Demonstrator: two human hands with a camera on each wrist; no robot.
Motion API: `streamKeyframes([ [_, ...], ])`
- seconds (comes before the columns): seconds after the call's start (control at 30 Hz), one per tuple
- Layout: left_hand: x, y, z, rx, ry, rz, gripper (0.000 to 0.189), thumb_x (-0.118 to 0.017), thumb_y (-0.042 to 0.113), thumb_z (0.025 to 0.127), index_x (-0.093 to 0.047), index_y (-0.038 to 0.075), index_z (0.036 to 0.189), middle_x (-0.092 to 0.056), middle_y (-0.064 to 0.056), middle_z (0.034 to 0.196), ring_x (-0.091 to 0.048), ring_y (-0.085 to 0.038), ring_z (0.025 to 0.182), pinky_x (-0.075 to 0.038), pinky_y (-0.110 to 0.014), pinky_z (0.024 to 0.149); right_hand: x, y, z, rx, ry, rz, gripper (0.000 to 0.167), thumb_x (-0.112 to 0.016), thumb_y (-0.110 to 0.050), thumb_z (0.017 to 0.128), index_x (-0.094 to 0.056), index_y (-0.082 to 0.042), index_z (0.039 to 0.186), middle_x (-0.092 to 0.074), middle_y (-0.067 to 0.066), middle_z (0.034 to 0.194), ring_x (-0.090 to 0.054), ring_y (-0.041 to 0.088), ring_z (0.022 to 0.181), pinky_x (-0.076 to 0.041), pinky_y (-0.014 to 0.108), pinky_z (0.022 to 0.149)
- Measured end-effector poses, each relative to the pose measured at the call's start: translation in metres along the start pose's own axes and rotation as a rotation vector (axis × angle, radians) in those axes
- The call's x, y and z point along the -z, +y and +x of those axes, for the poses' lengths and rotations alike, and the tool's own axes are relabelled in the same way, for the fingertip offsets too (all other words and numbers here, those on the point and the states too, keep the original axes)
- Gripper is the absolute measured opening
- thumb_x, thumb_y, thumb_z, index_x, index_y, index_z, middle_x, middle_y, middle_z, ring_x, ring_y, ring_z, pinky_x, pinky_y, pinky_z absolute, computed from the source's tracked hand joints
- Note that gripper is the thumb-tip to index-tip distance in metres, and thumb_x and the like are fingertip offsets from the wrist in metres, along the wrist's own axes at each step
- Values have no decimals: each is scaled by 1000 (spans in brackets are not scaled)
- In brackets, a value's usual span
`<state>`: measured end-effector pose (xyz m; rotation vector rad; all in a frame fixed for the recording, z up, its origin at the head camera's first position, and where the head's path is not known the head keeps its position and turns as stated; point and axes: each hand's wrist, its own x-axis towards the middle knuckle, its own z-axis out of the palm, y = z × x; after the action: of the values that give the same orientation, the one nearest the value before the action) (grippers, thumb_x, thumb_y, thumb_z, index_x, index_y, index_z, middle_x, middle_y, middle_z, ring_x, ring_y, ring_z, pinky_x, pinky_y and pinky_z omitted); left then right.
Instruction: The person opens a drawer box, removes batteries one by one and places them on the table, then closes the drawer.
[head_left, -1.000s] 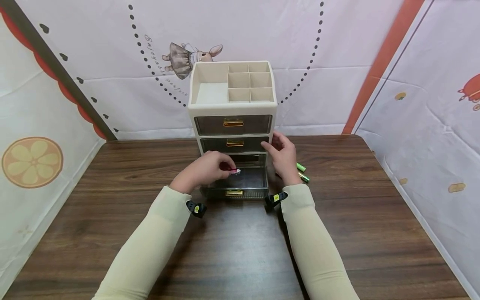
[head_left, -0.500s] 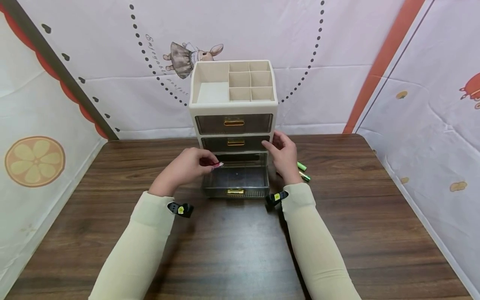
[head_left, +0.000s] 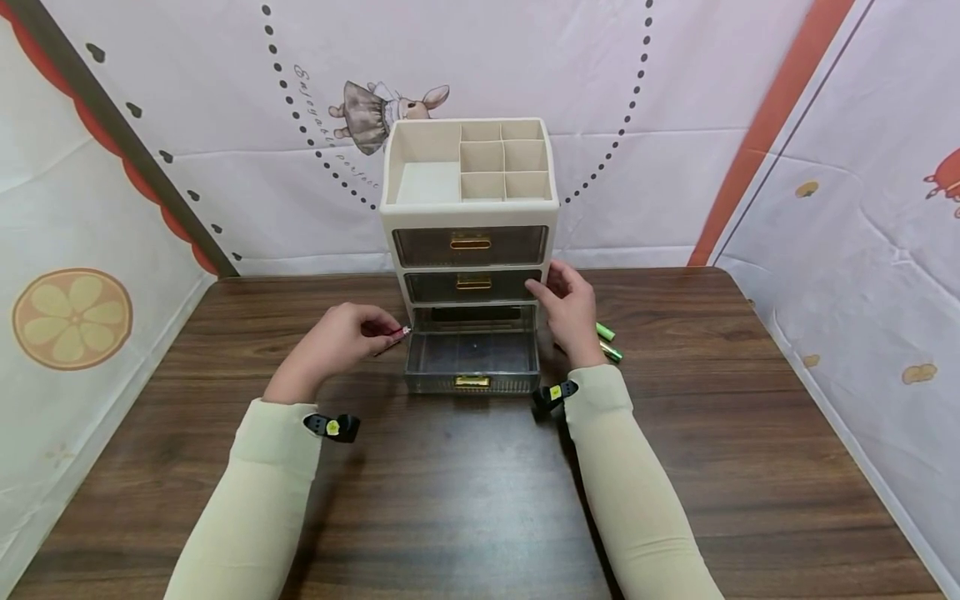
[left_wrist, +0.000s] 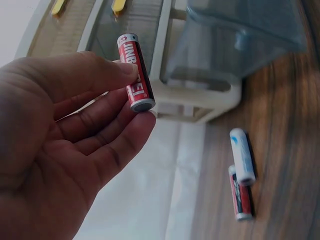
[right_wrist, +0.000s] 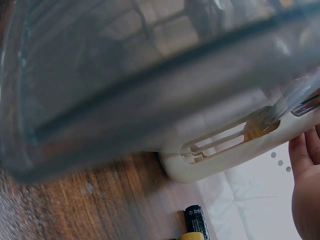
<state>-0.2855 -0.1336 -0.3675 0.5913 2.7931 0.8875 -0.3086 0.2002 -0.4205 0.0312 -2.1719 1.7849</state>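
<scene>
My left hand point(head_left: 337, 343) pinches a red-and-black battery point(left_wrist: 134, 75) with silver ends between thumb and fingers, just left of the open bottom drawer point(head_left: 472, 354). The lettering on its red side faces the left wrist camera. My right hand point(head_left: 573, 315) grips the right side of the cream drawer organizer point(head_left: 465, 217), its thumb at the front by the middle drawer and its fingers along the side wall. The dark see-through bottom drawer is pulled out with nothing visible inside, while the two drawers above are closed.
A white-and-blue battery point(left_wrist: 242, 156) and another red-and-black one point(left_wrist: 240, 196) lie on the table beside the organizer. To the right of the organizer are green cylinders point(head_left: 605, 332), partly behind my hand. A black battery point(right_wrist: 197, 220) shows in the right wrist view.
My left hand has moved left with the battery, from over the open drawer to beside the organizer's left side. My right hand has stayed on the organizer.
</scene>
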Motion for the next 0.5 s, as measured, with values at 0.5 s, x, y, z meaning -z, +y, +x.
streamKeyframes([
  [0.5, -6, -39, -12, 96, 15, 82, 14, -65, 11, 92, -72, 5, 101, -71, -9, 94, -63, -20, 85, -50, -37, 73, 0, 0, -2, 26, 0, 13, 45, -73, -36, 85, -63, -20, 126, -66, 6, 119, -62, 19, 109, -50, 40, 95],
])
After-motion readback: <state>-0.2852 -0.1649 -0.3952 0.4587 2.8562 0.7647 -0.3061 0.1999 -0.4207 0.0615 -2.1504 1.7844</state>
